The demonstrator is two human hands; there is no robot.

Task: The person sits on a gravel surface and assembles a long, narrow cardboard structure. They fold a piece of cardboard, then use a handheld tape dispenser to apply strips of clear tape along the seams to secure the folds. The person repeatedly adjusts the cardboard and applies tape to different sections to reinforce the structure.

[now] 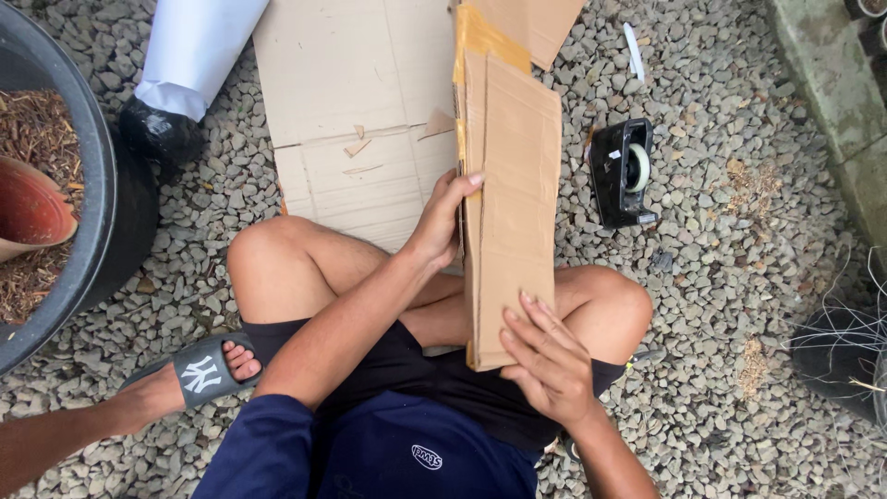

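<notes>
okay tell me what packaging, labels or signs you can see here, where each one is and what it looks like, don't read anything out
Folded cardboard piece: long brown strip with yellowish tape at its top, held between the left hand and right hand over the knees.
Flattened cardboard sheet: pale brown, creased, torn flecks on it, lying on the gravel beyond the knees.
Tape dispenser: black, with a clear roll, on the gravel right of the strip.
No signs or screens.
</notes>
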